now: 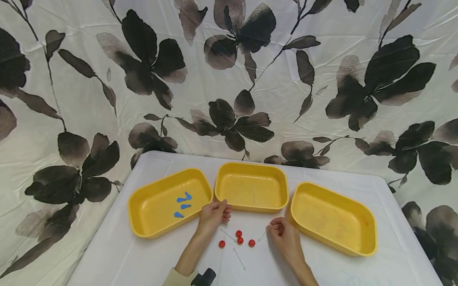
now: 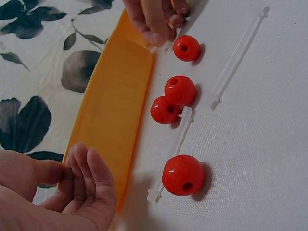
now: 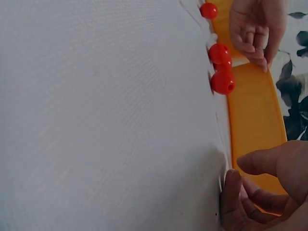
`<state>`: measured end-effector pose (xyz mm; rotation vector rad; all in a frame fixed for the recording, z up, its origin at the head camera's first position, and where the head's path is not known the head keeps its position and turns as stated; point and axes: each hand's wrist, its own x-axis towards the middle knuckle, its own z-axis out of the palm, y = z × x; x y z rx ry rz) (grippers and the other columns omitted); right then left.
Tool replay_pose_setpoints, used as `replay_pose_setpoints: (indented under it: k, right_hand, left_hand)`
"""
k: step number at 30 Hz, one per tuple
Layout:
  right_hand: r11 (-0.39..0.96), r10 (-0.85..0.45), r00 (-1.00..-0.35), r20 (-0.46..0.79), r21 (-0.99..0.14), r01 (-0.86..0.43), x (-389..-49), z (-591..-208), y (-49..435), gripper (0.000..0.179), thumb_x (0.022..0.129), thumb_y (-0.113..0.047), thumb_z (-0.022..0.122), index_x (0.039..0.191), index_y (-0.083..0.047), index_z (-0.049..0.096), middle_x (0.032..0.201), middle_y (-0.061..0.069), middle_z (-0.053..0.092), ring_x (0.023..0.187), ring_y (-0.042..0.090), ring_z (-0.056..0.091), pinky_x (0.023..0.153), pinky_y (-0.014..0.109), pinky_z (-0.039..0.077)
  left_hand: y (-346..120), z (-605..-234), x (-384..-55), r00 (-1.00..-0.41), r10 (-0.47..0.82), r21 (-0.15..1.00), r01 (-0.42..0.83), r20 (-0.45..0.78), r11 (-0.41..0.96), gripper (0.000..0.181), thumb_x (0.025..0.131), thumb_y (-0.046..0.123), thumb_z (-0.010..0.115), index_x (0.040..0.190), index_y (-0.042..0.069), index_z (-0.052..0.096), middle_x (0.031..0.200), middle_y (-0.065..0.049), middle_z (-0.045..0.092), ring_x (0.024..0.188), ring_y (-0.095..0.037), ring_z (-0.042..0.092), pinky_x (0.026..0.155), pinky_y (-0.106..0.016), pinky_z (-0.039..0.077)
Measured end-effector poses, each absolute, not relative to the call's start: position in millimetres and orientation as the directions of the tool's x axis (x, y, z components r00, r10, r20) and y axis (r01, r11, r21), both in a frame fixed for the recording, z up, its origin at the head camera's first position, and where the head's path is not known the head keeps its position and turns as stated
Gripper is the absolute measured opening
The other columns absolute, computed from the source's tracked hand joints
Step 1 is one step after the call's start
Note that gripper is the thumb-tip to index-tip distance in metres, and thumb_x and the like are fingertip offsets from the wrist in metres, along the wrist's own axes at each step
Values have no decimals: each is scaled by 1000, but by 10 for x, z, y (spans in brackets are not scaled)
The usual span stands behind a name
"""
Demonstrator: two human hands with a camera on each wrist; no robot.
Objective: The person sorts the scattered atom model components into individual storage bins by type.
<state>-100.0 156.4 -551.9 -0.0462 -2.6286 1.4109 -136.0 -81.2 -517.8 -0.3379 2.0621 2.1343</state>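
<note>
My left hand (image 1: 212, 216) holds the near left corner of the middle yellow tray (image 1: 251, 208), thumb at the rim and loosely curled fingers along the outer wall. Near the right tray, my right hand (image 1: 286, 238) has its thumb and forefinger at the end of a thin white plastic stick (image 1: 262, 236), which lies on the cloth. Between the hands are several round red beads (image 2: 183, 175) with holes. Two more thin white sticks with knobbed ends, one (image 1: 228, 234) beside the beads and another (image 1: 239, 259) nearer me, lie there too.
One thin stick (image 1: 254, 194) is inside the middle tray. The left yellow tray (image 1: 143, 234) holds several blue drop-shaped pieces (image 1: 185, 206). On the right stands another yellow tray (image 1: 372, 238). A white cloth (image 1: 107, 254) covers the table, with a flowered curtain (image 1: 200, 87) behind it.
</note>
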Motion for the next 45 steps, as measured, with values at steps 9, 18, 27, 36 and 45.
replay_pose_setpoints:
  k: [9, 18, 27, 36, 45]
  right_hand:
    - [617, 68, -995, 70, -787, -13, -1034, -5452, 1548, 13, 84, 0, 80, 89, -1, 68, 76, -1, 64, 66, 6, 54, 60, 20, 46]
    - [665, 32, -999, 22, -747, 5, -1102, -5378, 1519, 12, 80, 5, 70, 87, -4, 67, 74, -2, 60, 70, 10, 54, 62, 22, 45]
    - [699, 5, -1000, 26, -715, -15, -1132, -5340, 1513, 15, 73, 7, 68, 82, -6, 66, 71, -3, 62, 68, 9, 55, 62, 23, 47]
    - [678, -28, -1000, -3, -735, -17, -1157, -5306, 1564, 16, 74, 9, 72, 81, -4, 67, 70, -2, 60, 64, 10, 54, 55, 21, 44]
    - [608, -41, -999, -21, -794, -8, -1164, -5206, 1621, 14, 79, 6, 77, 88, -2, 69, 76, 0, 62, 68, 11, 57, 59, 21, 49]
  left_hand:
    - [-803, -5195, -1370, -963, -56, 964, -260, -263, -58, 37, 107, 22, 57, 105, -13, 70, 93, -19, 72, 72, -11, 65, 69, -24, 59]
    - [-802, -5192, -1368, -963, -54, 963, -263, -266, -53, 38, 108, 23, 56, 106, -13, 69, 93, -17, 71, 72, -11, 64, 69, -24, 59]
    - [-805, -5218, -1379, -962, -52, 963, -266, -268, -49, 39, 108, 23, 56, 107, -14, 69, 93, -17, 72, 73, -12, 65, 69, -25, 60]
    - [-796, -5237, -1392, -958, -51, 959, -280, -282, -40, 39, 109, 22, 55, 108, -14, 68, 94, -19, 72, 72, -12, 65, 69, -25, 60]
    - [-786, -5194, -1385, -958, -59, 960, -278, -280, -44, 38, 109, 21, 55, 108, -14, 68, 95, -20, 72, 73, -12, 65, 69, -24, 59]
